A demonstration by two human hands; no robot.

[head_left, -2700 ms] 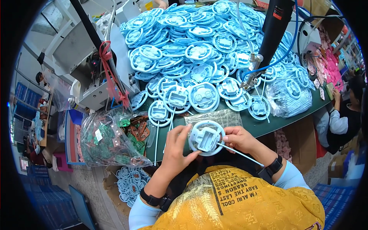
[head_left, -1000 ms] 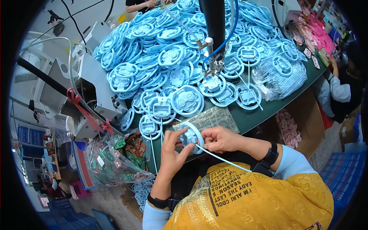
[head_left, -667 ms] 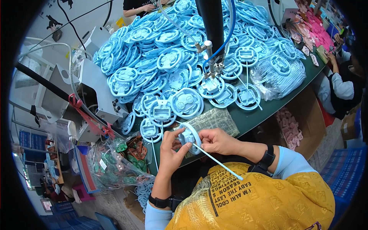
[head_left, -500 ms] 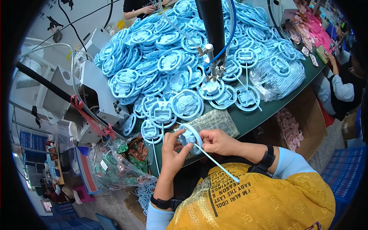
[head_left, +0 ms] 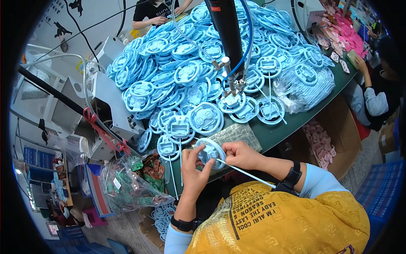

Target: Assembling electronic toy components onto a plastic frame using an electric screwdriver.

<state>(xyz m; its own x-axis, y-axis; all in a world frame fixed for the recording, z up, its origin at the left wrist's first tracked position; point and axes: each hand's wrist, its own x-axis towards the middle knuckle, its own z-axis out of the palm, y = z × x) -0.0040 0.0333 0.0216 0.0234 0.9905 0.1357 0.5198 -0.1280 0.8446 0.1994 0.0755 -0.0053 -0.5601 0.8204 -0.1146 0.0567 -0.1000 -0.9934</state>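
My left hand (head_left: 194,172) grips the lower left side of a light blue round plastic part (head_left: 216,149), thumb below and fingers on its edge. A pale blue stick (head_left: 249,174) runs from this part down to the right, toward my yellow shirt. My right hand (head_left: 240,155) is closed at the part's right rim, its fingertips pinched together there; whether they press the rim or something small is hidden. Just left of my hands, similar blue parts (head_left: 179,128) with sticks lie at the table's edge. A clear-wrapped block (head_left: 237,136) lies just beyond my hands.
A large heap of blue round parts (head_left: 165,80) covers the green table (head_left: 296,120). A black column (head_left: 226,29) with a metal nozzle stands over it. Bagged sticks (head_left: 311,91) lie at right, bagged circuit boards (head_left: 127,182) at left. Co-workers sit at the far side and right.
The held part has turned so its inner face shows more. Its stick has swung up and to the right. My right hand stays at the rim. The whole view has shifted slightly.
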